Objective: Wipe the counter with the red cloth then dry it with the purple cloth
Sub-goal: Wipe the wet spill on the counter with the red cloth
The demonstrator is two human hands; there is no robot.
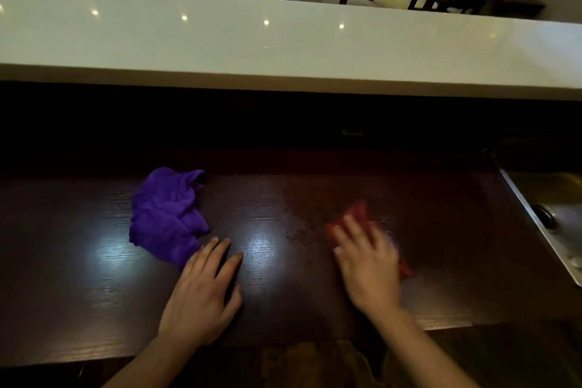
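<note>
Counter [283, 205]: red cloth [357, 213] under right hand [367, 264]

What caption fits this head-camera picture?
Right hand presses red cloth on dark wooden counter; crumpled purple cloth lies nearby.

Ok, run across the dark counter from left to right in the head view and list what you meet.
purple cloth → left hand, flat on the counter → right hand, pressing on the red cloth → sink at the right edge.
</note>
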